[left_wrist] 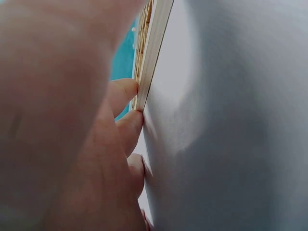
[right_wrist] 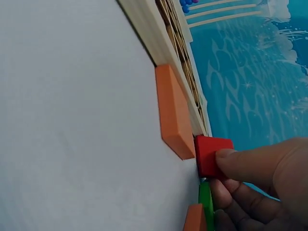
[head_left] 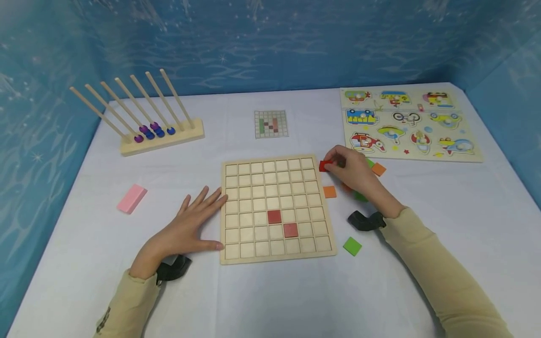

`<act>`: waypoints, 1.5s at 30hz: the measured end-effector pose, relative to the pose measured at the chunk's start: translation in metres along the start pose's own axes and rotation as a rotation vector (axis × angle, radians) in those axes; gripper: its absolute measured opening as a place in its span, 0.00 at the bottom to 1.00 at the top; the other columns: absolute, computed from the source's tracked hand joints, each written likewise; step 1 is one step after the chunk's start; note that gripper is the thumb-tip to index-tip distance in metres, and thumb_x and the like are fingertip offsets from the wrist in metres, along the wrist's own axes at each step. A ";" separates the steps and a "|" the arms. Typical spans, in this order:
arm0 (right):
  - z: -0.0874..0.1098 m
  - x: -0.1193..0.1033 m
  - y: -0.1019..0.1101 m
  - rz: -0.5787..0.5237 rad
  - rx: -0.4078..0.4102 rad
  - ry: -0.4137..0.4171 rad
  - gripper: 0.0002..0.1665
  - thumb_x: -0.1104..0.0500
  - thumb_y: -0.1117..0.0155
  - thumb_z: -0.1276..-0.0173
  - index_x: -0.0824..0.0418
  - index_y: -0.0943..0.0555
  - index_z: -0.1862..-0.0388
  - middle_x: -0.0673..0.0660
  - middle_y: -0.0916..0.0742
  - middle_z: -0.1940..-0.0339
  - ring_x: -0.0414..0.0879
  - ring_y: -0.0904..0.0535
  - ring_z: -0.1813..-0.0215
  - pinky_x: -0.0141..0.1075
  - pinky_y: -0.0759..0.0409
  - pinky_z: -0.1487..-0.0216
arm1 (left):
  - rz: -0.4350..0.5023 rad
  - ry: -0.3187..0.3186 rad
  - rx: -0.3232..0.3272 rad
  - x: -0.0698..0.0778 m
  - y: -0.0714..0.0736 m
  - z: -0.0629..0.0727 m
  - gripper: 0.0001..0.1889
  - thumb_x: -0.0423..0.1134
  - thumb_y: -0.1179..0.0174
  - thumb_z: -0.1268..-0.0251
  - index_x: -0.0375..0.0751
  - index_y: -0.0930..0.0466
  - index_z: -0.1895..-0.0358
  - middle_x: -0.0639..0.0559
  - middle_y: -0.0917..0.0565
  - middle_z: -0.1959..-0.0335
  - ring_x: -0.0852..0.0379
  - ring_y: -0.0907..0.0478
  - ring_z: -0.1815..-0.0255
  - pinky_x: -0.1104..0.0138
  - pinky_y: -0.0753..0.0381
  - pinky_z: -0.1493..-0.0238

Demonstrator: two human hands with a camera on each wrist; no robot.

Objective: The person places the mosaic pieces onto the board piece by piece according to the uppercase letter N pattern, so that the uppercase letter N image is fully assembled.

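A wooden grid board [head_left: 258, 204] lies in the middle of the white table, with two red square tiles in its cells, one [head_left: 274, 216] up and left of the other [head_left: 290, 230]. Spread fingers of my left hand [head_left: 186, 234] touch the board's left edge; the left wrist view shows fingertips against its side. Beyond the board's upper right corner, my right hand [head_left: 351, 169] pinches a red tile [right_wrist: 211, 154] between thumb and fingers. Under and around this hand lie orange and green tiles, among them an orange tile [head_left: 329, 192] right at the board's edge.
A small pattern card [head_left: 271, 124] lies behind the board. At the back left stands a wooden peg rack [head_left: 169, 140] with beads; at the back right lies a vehicle puzzle [head_left: 405, 126]. A pink block [head_left: 132, 198] sits at left, a green tile [head_left: 352, 246] at right.
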State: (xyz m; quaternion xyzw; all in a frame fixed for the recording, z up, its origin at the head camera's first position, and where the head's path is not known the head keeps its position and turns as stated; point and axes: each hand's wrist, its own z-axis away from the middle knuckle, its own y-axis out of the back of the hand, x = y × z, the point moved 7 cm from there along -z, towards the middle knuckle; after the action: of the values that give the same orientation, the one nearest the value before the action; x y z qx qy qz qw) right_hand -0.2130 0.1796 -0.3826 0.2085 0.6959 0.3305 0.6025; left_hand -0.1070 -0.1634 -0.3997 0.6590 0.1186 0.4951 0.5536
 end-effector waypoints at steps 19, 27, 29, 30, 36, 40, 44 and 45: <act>0.009 -0.081 -0.020 -0.213 -0.082 0.152 0.07 0.70 0.36 0.39 0.64 0.18 0.62 0.55 0.15 0.66 0.46 0.19 0.64 0.39 0.22 0.59 | 0.001 0.004 -0.006 0.001 0.001 0.000 0.55 0.63 0.33 0.54 0.46 0.53 0.25 0.50 0.56 0.25 0.47 0.70 0.27 0.43 0.72 0.36; 0.009 -0.104 -0.064 -0.310 -0.212 0.171 0.06 0.68 0.35 0.39 0.62 0.18 0.63 0.53 0.16 0.68 0.44 0.19 0.67 0.36 0.22 0.63 | -0.007 0.007 -0.001 0.001 0.001 -0.001 0.55 0.63 0.33 0.55 0.46 0.52 0.25 0.49 0.55 0.25 0.46 0.70 0.27 0.43 0.72 0.36; 0.009 -0.106 -0.073 -0.302 -0.239 0.168 0.06 0.68 0.35 0.39 0.61 0.18 0.63 0.52 0.16 0.69 0.44 0.20 0.67 0.36 0.22 0.64 | -0.009 0.008 -0.003 0.001 0.001 -0.001 0.55 0.64 0.33 0.55 0.46 0.52 0.25 0.50 0.55 0.25 0.46 0.70 0.27 0.43 0.72 0.36; 0.009 -0.106 -0.078 -0.298 -0.252 0.166 0.06 0.68 0.35 0.38 0.60 0.18 0.63 0.51 0.16 0.70 0.44 0.20 0.68 0.36 0.22 0.64 | -0.009 0.009 -0.004 0.002 0.001 -0.001 0.55 0.64 0.33 0.55 0.46 0.52 0.25 0.50 0.55 0.25 0.47 0.70 0.27 0.43 0.72 0.36; 0.010 -0.104 -0.095 -0.261 -0.299 0.171 0.05 0.67 0.35 0.38 0.58 0.18 0.65 0.48 0.16 0.71 0.41 0.22 0.68 0.35 0.23 0.64 | -0.009 0.016 -0.009 0.001 0.000 -0.001 0.55 0.65 0.34 0.55 0.47 0.52 0.25 0.50 0.55 0.25 0.47 0.70 0.27 0.44 0.72 0.36; 0.012 -0.106 -0.098 -0.235 -0.308 0.202 0.06 0.68 0.36 0.39 0.57 0.18 0.66 0.47 0.17 0.72 0.40 0.22 0.68 0.34 0.24 0.65 | -0.011 0.022 -0.012 0.000 0.000 -0.001 0.56 0.66 0.35 0.55 0.48 0.53 0.25 0.51 0.56 0.25 0.48 0.70 0.27 0.44 0.72 0.36; 0.013 -0.109 -0.099 -0.195 -0.317 0.230 0.06 0.67 0.36 0.38 0.57 0.18 0.66 0.46 0.18 0.74 0.40 0.24 0.70 0.34 0.25 0.67 | -0.008 0.026 -0.013 0.000 0.000 -0.001 0.56 0.66 0.35 0.55 0.48 0.53 0.25 0.51 0.56 0.25 0.48 0.70 0.27 0.44 0.72 0.36; 0.014 -0.110 -0.099 -0.185 -0.320 0.235 0.05 0.67 0.36 0.38 0.57 0.18 0.67 0.45 0.18 0.74 0.40 0.24 0.70 0.34 0.25 0.67 | -0.006 0.027 -0.013 0.000 0.000 -0.001 0.56 0.66 0.35 0.55 0.48 0.53 0.25 0.52 0.56 0.25 0.48 0.70 0.27 0.44 0.72 0.36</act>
State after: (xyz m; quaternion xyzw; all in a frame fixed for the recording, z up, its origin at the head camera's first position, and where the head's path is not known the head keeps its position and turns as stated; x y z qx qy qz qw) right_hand -0.1683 0.0377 -0.3767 0.0055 0.7160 0.4022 0.5706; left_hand -0.1078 -0.1630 -0.3998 0.6484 0.1249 0.5030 0.5577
